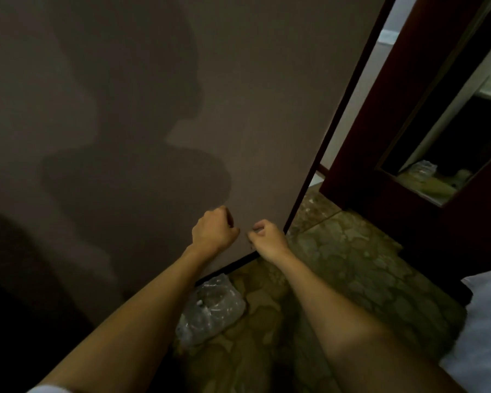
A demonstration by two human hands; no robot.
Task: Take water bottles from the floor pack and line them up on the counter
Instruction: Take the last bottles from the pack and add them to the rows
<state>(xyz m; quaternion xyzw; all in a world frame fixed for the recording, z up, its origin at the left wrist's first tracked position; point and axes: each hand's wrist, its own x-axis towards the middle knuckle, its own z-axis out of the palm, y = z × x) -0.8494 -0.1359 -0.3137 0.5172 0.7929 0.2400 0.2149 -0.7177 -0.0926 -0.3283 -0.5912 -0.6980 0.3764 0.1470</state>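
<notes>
A broad grey-brown wall panel (125,95) fills the left and centre. Both arms reach forward side by side, the left hand (214,231) and right hand (268,236) raised close together before the panel's lower right corner, above the floor. On the patterned green-brown carpet floor (352,265), under and between the forearms, a clear plastic-wrapped pack of water bottles (210,307) lies against the panel's base. To the right, farther back, stands a dark red-brown wooden cabinet (380,137). A white fabric bed edge (488,321) sits at the near right.
</notes>
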